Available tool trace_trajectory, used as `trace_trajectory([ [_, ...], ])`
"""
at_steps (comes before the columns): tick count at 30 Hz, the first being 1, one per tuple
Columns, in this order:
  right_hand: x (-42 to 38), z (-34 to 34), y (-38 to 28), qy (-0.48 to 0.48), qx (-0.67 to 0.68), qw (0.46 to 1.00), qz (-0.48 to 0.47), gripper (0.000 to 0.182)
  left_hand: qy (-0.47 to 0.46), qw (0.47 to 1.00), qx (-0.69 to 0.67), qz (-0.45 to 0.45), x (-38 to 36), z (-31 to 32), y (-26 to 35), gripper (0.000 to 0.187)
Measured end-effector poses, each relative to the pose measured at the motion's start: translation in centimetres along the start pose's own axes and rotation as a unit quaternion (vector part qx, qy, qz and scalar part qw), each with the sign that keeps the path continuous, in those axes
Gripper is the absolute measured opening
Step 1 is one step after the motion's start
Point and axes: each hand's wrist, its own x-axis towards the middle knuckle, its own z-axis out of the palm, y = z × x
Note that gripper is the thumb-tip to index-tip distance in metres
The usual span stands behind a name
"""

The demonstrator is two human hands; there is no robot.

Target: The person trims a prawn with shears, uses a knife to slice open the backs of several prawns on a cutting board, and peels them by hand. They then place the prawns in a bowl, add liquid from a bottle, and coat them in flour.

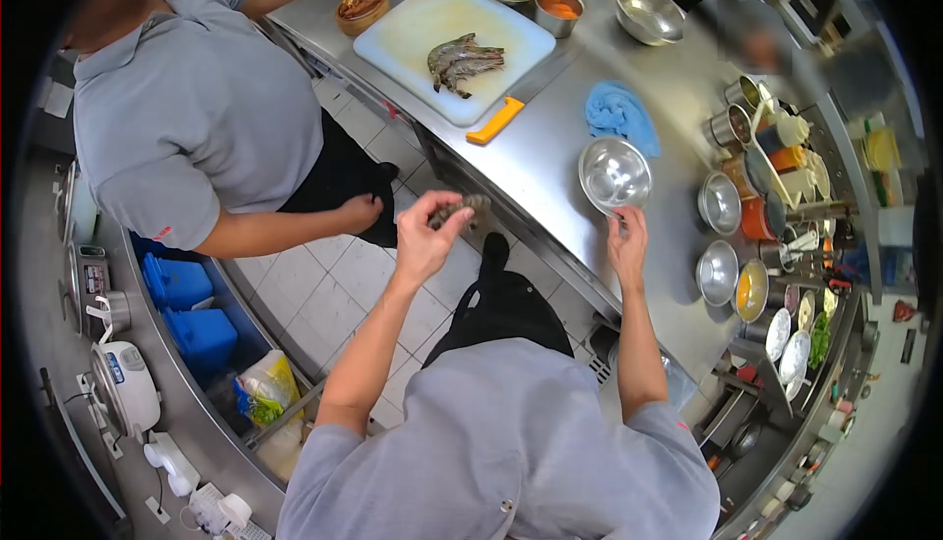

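Note:
Over the gap beside the counter, my left hand (424,241) pinches a greyish shrimp (473,208) between thumb and fingers. My right hand (626,236) is closed on the near rim of a shiny metal bowl (615,172) on the steel counter, and no contents show in it. Several raw shrimp (462,61) lie together on the white cutting board (393,44) farther ahead. Beside the board rests a knife with a yellow handle (497,121). A crumpled blue cloth (622,116) sits just behind the bowl.
A co-worker in a grey shirt (201,98) stands close on my left, one arm over the counter. Small bowls of food (560,12) line the board's far side. More metal bowls (720,202) and sauce containers stand to the right. The counter edge (530,236) runs before me.

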Motion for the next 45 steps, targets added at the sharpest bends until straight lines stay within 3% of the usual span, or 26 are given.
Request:
trace_trajectory([
  [4,3.3,-0.6,-5.4,0.037,-0.096,0.99,0.101,0.03,0.092,0.994,0.022,0.05,7.6,-0.3,0.5,0.018],
  [7,4.8,1.6,-7.0,-0.088,0.022,0.987,0.13,0.035,0.125,0.99,0.051,0.026,13.9,-0.5,1.7,0.017],
  [9,6.7,5.0,-7.9,-0.163,0.087,0.976,0.115,0.036,0.18,0.965,0.167,0.088,18.6,0.0,1.9,0.017],
  [11,9.0,9.5,-7.4,-0.178,0.117,0.976,0.055,0.039,0.197,0.962,0.129,0.137,23.4,0.7,0.9,0.018],
  [17,15.8,18.3,-10.0,-0.204,0.094,0.968,0.111,0.055,0.179,0.92,0.209,0.277,32.8,3.2,-3.2,0.013],
  [21,17.0,20.2,-10.3,-0.203,0.068,0.966,0.148,0.064,0.057,0.896,0.274,0.344,32.0,5.5,-7.8,0.018],
  [24,17.7,19.9,-10.8,-0.207,0.071,0.958,0.183,0.067,-0.041,0.893,0.296,0.336,29.8,6.1,-11.8,0.019],
  [27,18.3,19.6,-11.0,-0.2,0.075,0.954,0.211,0.07,-0.092,0.891,0.285,0.341,27.9,5.8,-10.6,0.019],
  [28,18.3,19.6,-11.3,-0.196,0.069,0.955,0.213,0.071,-0.078,0.916,0.256,0.299,27.8,5.3,-10.8,0.018],
  [31,18.3,20.3,-11.2,-0.175,0.071,0.957,0.221,0.074,-0.05,0.888,0.361,0.279,30.3,3.7,-10.2,0.021],
  [35,18.7,20.7,-12.1,-0.161,0.065,0.951,0.256,0.077,-0.095,0.857,0.446,0.241,33.3,2.6,-10.3,0.035],
  [38,18.9,20.8,-12.6,-0.153,0.05,0.946,0.281,0.081,-0.129,0.873,0.43,0.193,35.5,1.8,-11.8,0.037],
  [45,18.1,21.7,-13.3,-0.138,0.007,0.937,0.321,0.08,-0.09,0.877,0.439,0.175,42.9,-2.4,-14.1,0.038],
])
